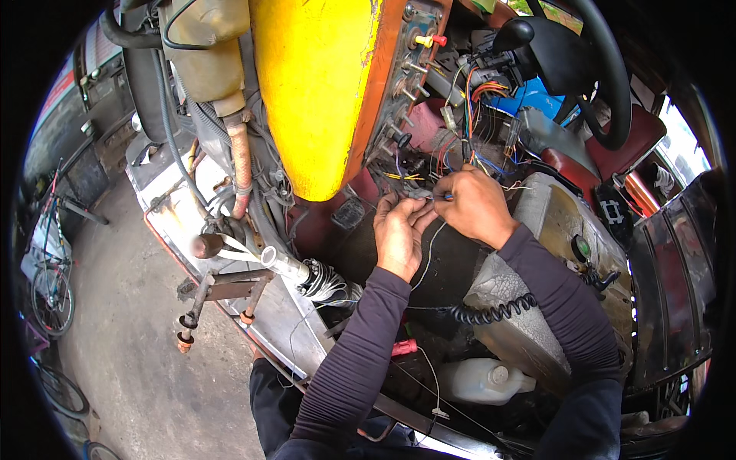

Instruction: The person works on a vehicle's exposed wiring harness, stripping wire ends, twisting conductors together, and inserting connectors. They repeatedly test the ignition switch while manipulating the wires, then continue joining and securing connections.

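- Right hand [475,203]: fingers curled, pinching a thin wire [430,247] at the fingertips.
- Left hand [399,239]: palm up, half-curled, tips near the right's; cannot tell whether pinching.
- Thin wire: below the orange panel [374,86]'s lower corner.

L hand [399,239] & R hand [477,205] pinched thin wire [430,251] close together, w/ loose wiring [469,126] just beyond. Yellow panel [314,84] showed top ctr, steering wheel [622,92] upper R. White jug [479,382] sat at bottom, nr red handle [404,347].
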The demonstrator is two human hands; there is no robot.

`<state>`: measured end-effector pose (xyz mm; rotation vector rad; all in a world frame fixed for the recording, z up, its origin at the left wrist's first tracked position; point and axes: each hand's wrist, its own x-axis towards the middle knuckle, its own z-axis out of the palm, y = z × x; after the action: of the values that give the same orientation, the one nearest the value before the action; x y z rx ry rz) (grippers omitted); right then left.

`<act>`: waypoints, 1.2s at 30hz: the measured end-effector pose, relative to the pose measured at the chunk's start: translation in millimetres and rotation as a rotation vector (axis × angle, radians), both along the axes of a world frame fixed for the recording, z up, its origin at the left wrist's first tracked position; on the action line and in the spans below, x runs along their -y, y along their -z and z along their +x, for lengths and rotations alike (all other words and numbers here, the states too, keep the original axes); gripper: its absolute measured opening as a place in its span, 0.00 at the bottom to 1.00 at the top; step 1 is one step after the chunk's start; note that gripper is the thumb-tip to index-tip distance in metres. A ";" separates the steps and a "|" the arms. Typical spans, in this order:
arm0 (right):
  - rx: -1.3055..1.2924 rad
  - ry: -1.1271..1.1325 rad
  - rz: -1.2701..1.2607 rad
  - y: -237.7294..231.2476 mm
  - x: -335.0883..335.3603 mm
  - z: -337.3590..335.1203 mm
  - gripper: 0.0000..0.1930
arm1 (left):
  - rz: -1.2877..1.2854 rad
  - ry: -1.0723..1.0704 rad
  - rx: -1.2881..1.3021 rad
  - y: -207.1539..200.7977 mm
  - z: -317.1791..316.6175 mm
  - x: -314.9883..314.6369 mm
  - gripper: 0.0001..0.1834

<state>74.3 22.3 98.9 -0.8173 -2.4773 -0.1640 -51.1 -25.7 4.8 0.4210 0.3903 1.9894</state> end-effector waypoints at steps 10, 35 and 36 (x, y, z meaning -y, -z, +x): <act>0.001 -0.028 0.020 4.1 -7.4 1.2 0.10 | -0.005 -0.015 0.000 0.8 1.2 -3.7 0.09; -0.077 -0.021 -0.209 -15.8 12.9 16.4 0.10 | -0.084 0.005 0.106 -2.5 24.3 -2.5 0.25; -0.091 -0.049 -0.178 -12.4 7.8 17.7 0.10 | -0.005 0.009 0.073 -1.3 14.9 -2.9 0.31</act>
<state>92.0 14.5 111.3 -0.8164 -2.4485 0.1105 -36.2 -22.8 6.1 0.3453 0.3461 1.9883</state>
